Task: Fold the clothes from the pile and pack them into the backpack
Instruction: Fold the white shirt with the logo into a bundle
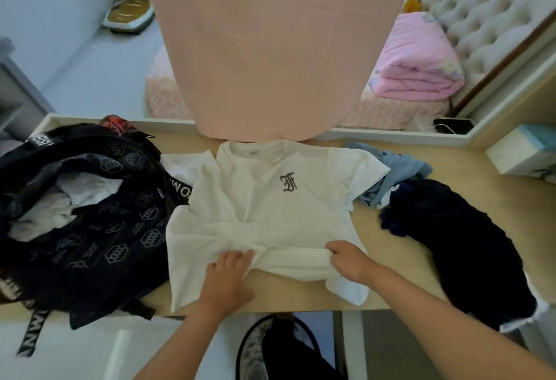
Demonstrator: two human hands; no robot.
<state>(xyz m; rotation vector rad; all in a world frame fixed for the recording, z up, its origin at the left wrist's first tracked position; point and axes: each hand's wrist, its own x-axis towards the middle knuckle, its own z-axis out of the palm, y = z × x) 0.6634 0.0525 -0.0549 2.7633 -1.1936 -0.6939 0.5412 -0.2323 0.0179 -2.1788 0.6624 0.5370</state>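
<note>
A white T-shirt [270,199] with a dark gothic letter on the chest lies spread flat in the middle of the wooden table [469,175], its lower part bunched into a fold. My left hand [230,274] grips the fold at its left side. My right hand [349,259] pinches the fold at its right side. The black patterned backpack [99,229] lies open at the left with white clothing inside. On the right sit a dark navy garment [457,247] and a crumpled light blue garment [400,172].
A pink cloth [270,48] hangs down over the table's far edge. A white box [520,151] stands at the far right. Behind the table a bed holds a folded pink quilt [415,61]. A basket [279,349] stands on the floor below the table's near edge.
</note>
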